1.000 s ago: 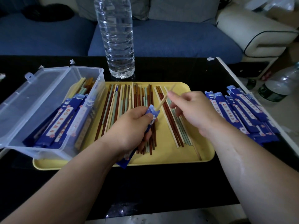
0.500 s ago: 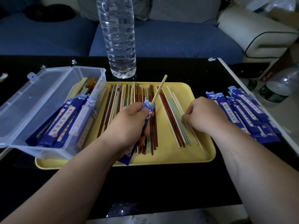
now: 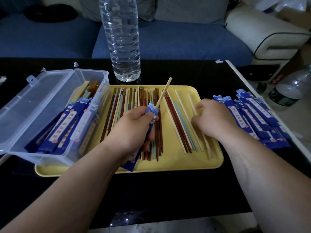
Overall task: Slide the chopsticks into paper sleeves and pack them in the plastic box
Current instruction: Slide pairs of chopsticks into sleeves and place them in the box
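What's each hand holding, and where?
Left hand grips the paper sleeve near its open top, one pale chopstick sticking out. Right hand curls its fingers at a loose chopstick on the tray; hold unclear.

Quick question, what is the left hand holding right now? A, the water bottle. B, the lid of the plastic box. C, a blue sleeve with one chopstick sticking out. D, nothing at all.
C: the left hand grips a blue sleeve, and a pale chopstick sticks up out of its open top.
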